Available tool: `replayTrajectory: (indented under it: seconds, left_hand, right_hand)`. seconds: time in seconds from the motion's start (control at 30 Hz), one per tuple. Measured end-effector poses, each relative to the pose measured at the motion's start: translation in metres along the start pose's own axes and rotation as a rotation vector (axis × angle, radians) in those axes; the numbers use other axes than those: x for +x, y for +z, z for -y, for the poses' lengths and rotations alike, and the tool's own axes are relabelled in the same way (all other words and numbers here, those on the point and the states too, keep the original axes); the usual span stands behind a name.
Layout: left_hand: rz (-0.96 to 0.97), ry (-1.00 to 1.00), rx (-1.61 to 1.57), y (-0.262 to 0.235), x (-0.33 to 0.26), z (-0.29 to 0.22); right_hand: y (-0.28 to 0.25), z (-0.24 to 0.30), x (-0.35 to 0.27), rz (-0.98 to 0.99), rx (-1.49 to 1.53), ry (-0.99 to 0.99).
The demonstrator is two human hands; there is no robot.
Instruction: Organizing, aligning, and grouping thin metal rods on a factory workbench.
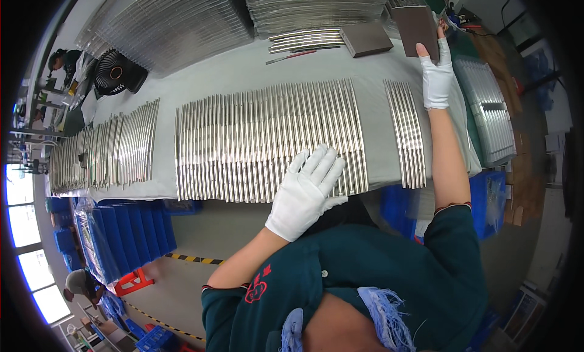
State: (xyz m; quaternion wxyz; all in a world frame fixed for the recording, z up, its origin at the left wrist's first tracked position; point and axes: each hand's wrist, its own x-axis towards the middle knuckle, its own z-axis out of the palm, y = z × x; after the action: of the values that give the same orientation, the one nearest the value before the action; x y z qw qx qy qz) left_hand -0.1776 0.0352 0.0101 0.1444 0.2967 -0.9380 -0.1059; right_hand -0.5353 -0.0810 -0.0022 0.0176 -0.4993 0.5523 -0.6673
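Observation:
My left hand (307, 191), in a white glove, lies palm down with its fingers stretched out over the near part of a wide row of shiny metal rods (261, 139). The rods lie side by side. At the far right my right hand (437, 81) reaches out, its white glove leaving the thumb tip and a fingertip bare. It grips a dark brown rectangular block (415, 28) by the block's near right edge. A similar brown block (367, 39) rests on the table to its left. Below my right hand lies a narrow group of rods (405, 133).
Another batch of rods (109, 148) covers the table's left end, near a black fan (115, 72). Stacked clear plastic trays (164, 29) stand along the far side; more trays (486, 111) are at the right. A red-handled tool (292, 56) lies near the back. Blue bins (128, 230) stand below.

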Motion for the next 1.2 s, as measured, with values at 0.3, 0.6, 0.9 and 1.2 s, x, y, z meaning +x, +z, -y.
replayTrajectory:
  seconds: [0.3, 0.6, 0.9, 1.2]
  left_hand:
    - [-0.027, -0.022, -0.011, -0.003, 0.003, -0.003]
    - [-0.101, -0.01, 0.06, 0.006, -0.003, 0.001]
    - [-0.235, 0.091, -0.075, -0.001, -0.013, 0.004]
    - [-0.251, 0.111, -0.133, -0.012, -0.007, 0.005]
  right_hand:
    - [-0.002, 0.008, -0.004, 0.022, -0.058, -0.009]
    - [0.002, 0.008, -0.009, 0.133, 0.058, 0.017]
    - [0.001, 0.083, -0.013, 0.728, 0.192, 0.312]
    - [0.042, 0.143, -0.03, 1.369, -0.162, 0.068]
